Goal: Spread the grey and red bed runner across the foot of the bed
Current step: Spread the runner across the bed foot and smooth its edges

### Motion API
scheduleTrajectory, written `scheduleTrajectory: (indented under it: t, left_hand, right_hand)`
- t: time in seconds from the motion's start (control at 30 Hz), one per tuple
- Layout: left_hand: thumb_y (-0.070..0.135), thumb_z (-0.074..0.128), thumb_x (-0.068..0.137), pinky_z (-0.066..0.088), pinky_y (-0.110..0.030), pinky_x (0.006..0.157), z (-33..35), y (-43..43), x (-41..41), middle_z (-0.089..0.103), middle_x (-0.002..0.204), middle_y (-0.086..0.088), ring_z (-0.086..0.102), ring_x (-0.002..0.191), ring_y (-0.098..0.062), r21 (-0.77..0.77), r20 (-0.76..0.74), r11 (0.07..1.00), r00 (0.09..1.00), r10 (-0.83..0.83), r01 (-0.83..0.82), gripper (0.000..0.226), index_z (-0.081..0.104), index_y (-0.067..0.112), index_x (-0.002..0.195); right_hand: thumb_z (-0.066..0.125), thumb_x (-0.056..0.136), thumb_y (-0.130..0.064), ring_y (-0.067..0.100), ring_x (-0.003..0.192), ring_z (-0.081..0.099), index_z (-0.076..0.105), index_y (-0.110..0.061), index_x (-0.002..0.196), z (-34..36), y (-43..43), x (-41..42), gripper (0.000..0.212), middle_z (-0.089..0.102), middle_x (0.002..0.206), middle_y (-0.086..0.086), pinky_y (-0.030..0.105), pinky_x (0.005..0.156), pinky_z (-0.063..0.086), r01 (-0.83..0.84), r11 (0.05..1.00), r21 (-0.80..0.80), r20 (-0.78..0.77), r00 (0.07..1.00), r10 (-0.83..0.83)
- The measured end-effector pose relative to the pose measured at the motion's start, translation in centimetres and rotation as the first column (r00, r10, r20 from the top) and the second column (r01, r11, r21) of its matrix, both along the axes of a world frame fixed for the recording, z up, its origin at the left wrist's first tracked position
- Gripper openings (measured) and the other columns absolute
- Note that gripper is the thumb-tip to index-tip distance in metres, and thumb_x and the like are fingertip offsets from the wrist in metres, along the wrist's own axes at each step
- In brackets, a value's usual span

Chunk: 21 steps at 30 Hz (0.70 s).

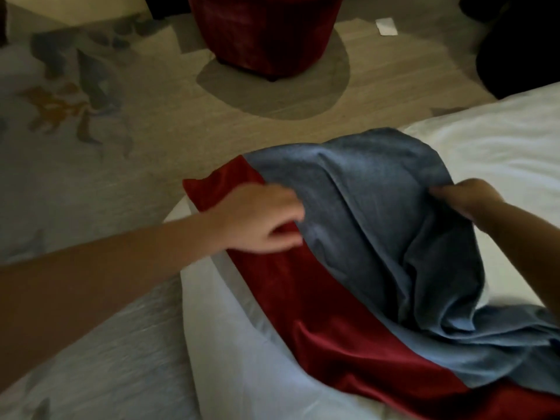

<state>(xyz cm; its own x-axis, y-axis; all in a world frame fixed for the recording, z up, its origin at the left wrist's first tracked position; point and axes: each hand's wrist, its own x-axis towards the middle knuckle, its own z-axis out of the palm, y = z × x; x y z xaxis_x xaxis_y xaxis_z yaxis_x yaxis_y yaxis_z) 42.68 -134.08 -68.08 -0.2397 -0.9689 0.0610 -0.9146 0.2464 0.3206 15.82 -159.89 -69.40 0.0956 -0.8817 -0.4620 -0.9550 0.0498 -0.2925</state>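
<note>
The grey and red bed runner [363,237] lies bunched over the corner of the white bed [500,140], its red band along the bed's edge and its grey part rumpled in folds. My left hand [257,219] grips the runner where red meets grey, fingers curled into the cloth. At the grey side, my right hand [466,198] pinches the raised edge and lifts it a little off the sheet.
A patterned carpet [91,116] covers the floor to the left and beyond the bed. A dark red round stool [266,31] stands at the top centre. A white paper slip [386,27] lies on the floor. A dark object [521,47] sits at the top right.
</note>
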Motion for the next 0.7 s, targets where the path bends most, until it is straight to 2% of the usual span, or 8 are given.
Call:
scheduleTrajectory:
  t: [0.07, 0.13, 0.23, 0.33, 0.4, 0.5, 0.6, 0.7]
  left_hand:
    - [0.064, 0.051, 0.082, 0.044, -0.028, 0.057, -0.4, 2.4, -1.8, 0.058, 0.088, 0.008, 0.054, 0.076, -0.01, 0.077, 0.006, 0.978, 0.981, -0.193, 0.192, 0.046, 0.06, 0.023, 0.1]
    - [0.061, 0.058, 0.08, 0.045, -0.029, 0.056, -1.4, 4.0, -2.5, 0.06, 0.089, 0.006, 0.055, 0.076, -0.012, 0.155, 0.077, 0.95, 0.955, -0.286, 0.272, 0.044, 0.063, 0.022, 0.1]
    - [0.036, 0.069, 0.083, 0.049, -0.03, 0.057, -2.3, 4.1, -2.4, 0.063, 0.085, 0.004, 0.061, 0.076, -0.017, 0.136, 0.084, 0.962, 0.965, -0.249, 0.236, 0.019, 0.068, 0.019, 0.091]
    - [0.032, 0.064, 0.087, 0.048, -0.031, 0.062, -2.6, 3.5, -2.6, 0.064, 0.085, 0.005, 0.061, 0.081, -0.017, 0.181, 0.07, 0.965, 0.976, -0.205, 0.19, 0.014, 0.068, 0.019, 0.091]
    - [0.033, 0.062, 0.089, 0.047, -0.03, 0.064, -2.5, 3.5, -2.5, 0.065, 0.088, 0.006, 0.062, 0.084, -0.016, 0.197, 0.067, 0.964, 0.979, -0.195, 0.178, 0.016, 0.068, 0.02, 0.095]
    - [0.045, 0.067, 0.081, 0.046, -0.029, 0.057, -1.9, 4.5, -2.2, 0.064, 0.088, 0.005, 0.06, 0.079, -0.015, 0.092, 0.107, 0.978, 0.975, -0.197, 0.187, 0.031, 0.065, 0.02, 0.099]
    - [0.061, 0.064, 0.074, 0.047, -0.029, 0.059, -1.8, 6.8, -2.3, 0.063, 0.093, 0.0, 0.058, 0.078, -0.016, 0.048, 0.115, 0.975, 0.968, -0.223, 0.219, 0.054, 0.064, 0.016, 0.102]
    - [0.043, 0.072, 0.077, 0.05, -0.029, 0.061, -2.5, 8.4, -3.1, 0.066, 0.089, -0.002, 0.061, 0.077, -0.017, 0.057, 0.165, 0.964, 0.95, -0.265, 0.259, 0.036, 0.068, 0.014, 0.098]
  right_hand:
    - [0.073, 0.078, -0.026, 0.042, 0.096, 0.061, 0.062, 0.008, 0.106, -0.1, 0.5, -0.9, 0.045, 0.063, 0.108, 0.027, 0.052, 0.088, 0.05, 0.063, 0.995, 0.072, 0.054, 0.996, -0.067]
    - [0.073, 0.078, -0.02, 0.042, 0.09, 0.063, 0.064, 0.005, 0.097, 0.0, 0.8, -1.7, 0.032, 0.064, 0.101, 0.025, 0.052, 0.085, 0.052, 0.06, 0.994, 0.093, 0.033, 0.997, -0.063]
    - [0.072, 0.081, -0.018, 0.04, 0.082, 0.065, 0.064, 0.002, 0.084, 0.4, 0.8, -2.1, 0.022, 0.066, 0.091, 0.025, 0.051, 0.08, 0.054, 0.01, 0.999, 0.044, 0.015, 1.0, -0.01]
    - [0.068, 0.084, -0.024, 0.033, 0.07, 0.059, 0.066, 0.001, 0.08, 0.8, 0.9, -1.6, 0.025, 0.061, 0.074, 0.017, 0.036, 0.069, 0.046, -0.158, 0.983, -0.095, -0.08, 0.985, 0.151]
    - [0.063, 0.088, -0.027, 0.029, 0.067, 0.05, 0.063, -0.003, 0.074, 0.9, 1.2, -1.1, 0.028, 0.053, 0.064, 0.011, 0.033, 0.067, 0.038, -0.237, 0.959, -0.158, -0.108, 0.969, 0.222]
    - [0.06, 0.087, -0.033, 0.028, 0.067, 0.049, 0.06, -0.007, 0.073, 0.7, 1.8, -0.9, 0.029, 0.056, 0.071, 0.014, 0.034, 0.067, 0.039, -0.223, 0.957, -0.186, -0.063, 0.975, 0.215]
    - [0.062, 0.081, -0.037, 0.032, 0.071, 0.053, 0.058, -0.007, 0.085, 0.4, 2.7, -1.5, 0.03, 0.057, 0.081, 0.017, 0.037, 0.069, 0.044, -0.112, 0.988, -0.107, -0.036, 0.993, 0.109]
    - [0.061, 0.08, -0.025, 0.037, 0.074, 0.057, 0.06, 0.004, 0.086, 0.0, 3.4, -2.6, 0.03, 0.059, 0.082, 0.023, 0.037, 0.069, 0.045, -0.116, 0.991, -0.072, -0.093, 0.99, 0.109]
